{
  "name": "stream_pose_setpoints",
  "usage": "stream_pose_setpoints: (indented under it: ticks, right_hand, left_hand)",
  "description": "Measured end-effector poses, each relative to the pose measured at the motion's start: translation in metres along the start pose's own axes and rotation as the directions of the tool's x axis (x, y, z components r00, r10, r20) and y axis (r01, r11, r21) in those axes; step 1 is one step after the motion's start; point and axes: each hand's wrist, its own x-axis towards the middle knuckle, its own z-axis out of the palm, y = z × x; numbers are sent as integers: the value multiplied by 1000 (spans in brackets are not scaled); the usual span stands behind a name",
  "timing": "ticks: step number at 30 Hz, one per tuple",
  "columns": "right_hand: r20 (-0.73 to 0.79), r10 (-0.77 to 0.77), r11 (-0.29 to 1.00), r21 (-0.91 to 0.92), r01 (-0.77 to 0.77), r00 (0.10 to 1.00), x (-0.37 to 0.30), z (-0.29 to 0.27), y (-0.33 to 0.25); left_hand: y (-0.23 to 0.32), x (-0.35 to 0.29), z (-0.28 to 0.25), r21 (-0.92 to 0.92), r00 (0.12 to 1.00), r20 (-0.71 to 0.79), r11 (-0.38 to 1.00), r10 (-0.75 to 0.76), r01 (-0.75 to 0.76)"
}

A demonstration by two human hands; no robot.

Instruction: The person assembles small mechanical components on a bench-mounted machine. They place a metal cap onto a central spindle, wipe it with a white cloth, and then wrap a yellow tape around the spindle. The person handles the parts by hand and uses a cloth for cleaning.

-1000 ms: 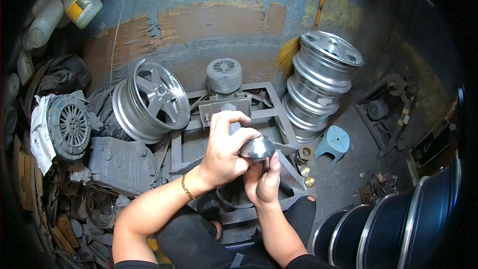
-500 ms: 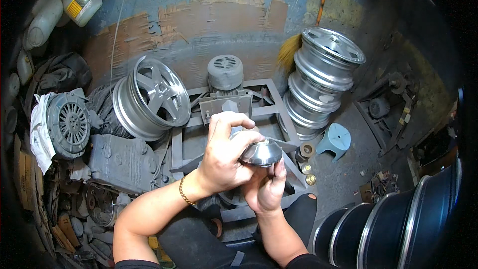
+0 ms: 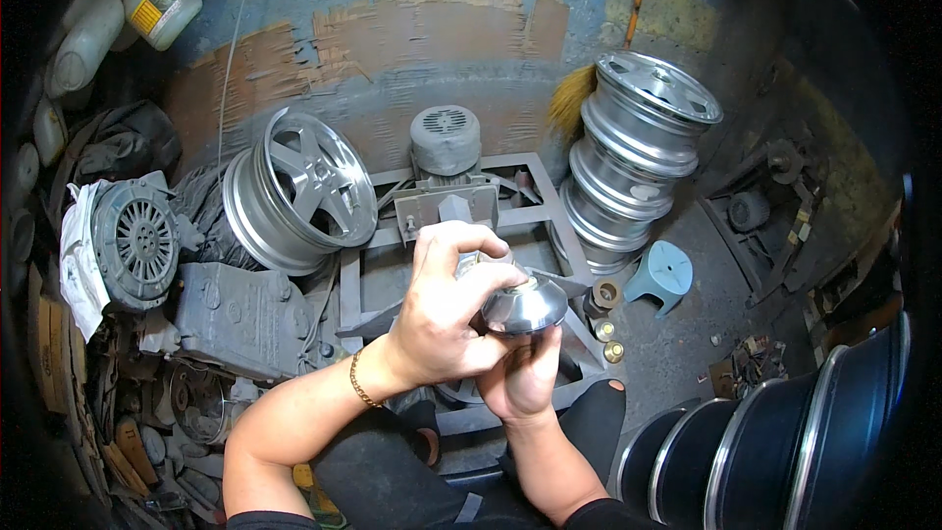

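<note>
A shiny, cone-shaped metal piece with a wide polished rim is held in front of me, over the grey metal frame. My left hand, with a gold chain bracelet at its wrist, is closed around its narrower side, thumb and fingers near the top. From below, my right hand grips the piece, fingertips at its lower edge. Part of the cone and several fingers of both hands are hidden behind my left hand. An electric motor is mounted at the far side of the frame.
Left of the frame leans a five-spoke wheel rim; a stack of rims stands right. Beside that stack are a broom, a blue stool and brass-coloured round parts. Dark rims fill the lower right; a gearbox-like casing lies left.
The cone has shifted slightly right and tilted, so more of its polished face and upper part shows. Both hands keep their hold, with the fingers slightly readjusted.
</note>
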Motion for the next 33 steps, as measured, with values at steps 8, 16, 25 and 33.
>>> stream_pose_setpoints:
  ticks: [8,16,25,33]
  right_hand:
    - [61,-76,997,1,76,995,2,-24,11]
    - [42,-237,916,-322,238,971,-6,-21,2]
    - [180,-283,755,-564,334,942,-14,12,-14]
    - [172,-283,749,-574,330,944,-19,7,-12]
  left_hand:
    - [1,-2,-2,61,1000,8,998,23,-23]
    - [0,-2,-5,99,999,-17,995,29,-27]
    - [6,-1,-4,105,1000,0,994,23,-23]
    - [8,-1,-4,71,1000,-18,997,25,-23]
